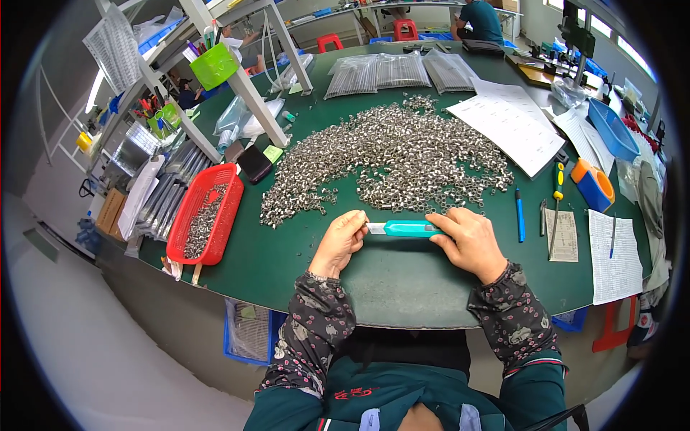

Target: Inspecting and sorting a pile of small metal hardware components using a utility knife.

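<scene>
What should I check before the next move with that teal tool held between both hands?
1. Right hand on the teal tool: fingers rest on its right end. Ok.
2. Left hand at the tool's metal tip: fingertips pinch there. Ok.
3. Small part seated at the tip: too small to see. Cannot tell.
4. Pile of metal parts close behind the hands: ok.
5. Red basket to the left, partly filled with parts: ok.
6. Green table bare in front of the hands: ok.
</scene>
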A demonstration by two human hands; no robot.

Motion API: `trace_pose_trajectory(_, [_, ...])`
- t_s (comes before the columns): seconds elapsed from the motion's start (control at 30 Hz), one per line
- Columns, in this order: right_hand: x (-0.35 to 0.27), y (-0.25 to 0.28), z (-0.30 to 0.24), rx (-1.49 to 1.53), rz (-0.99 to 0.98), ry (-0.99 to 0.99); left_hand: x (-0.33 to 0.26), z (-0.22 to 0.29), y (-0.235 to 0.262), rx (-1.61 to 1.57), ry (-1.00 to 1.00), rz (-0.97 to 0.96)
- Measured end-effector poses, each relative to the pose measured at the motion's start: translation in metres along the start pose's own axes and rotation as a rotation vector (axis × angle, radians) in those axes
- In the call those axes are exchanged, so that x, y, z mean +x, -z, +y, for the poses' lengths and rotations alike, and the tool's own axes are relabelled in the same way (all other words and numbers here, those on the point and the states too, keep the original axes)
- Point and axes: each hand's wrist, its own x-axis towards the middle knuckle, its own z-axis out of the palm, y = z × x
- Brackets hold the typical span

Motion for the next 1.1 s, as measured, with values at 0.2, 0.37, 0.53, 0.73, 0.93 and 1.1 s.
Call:
trace_pose_trajectory(0.2, [0.002, 0.007, 0.003, -0.059, -0.023, 0.063, -0.003, 0.005, 0.003, -0.009, 0.140, -0.081])
trace_pose_trajectory(0.37, [0.005, 0.016, 0.003, -0.145, -0.022, 0.133, -0.005, 0.005, 0.000, 0.049, 0.197, -0.148])
trace_pose_trajectory(0.53, [0.009, 0.022, 0.002, -0.213, -0.019, 0.187, -0.005, 0.005, -0.004, 0.154, 0.229, -0.159])
trace_pose_trajectory(0.73, [0.010, 0.022, 0.002, -0.365, 0.095, 0.284, -0.004, 0.003, -0.001, 0.151, 0.205, -0.187])
trace_pose_trajectory(0.93, [0.006, 0.017, 0.004, -0.148, 0.063, 0.107, 0.000, -0.003, 0.000, -0.046, 0.031, -0.118])
trace_pose_trajectory(1.1, [0.001, 0.010, 0.001, 0.183, -0.113, -0.209, 0.000, -0.003, -0.003, -0.253, -0.115, -0.110])
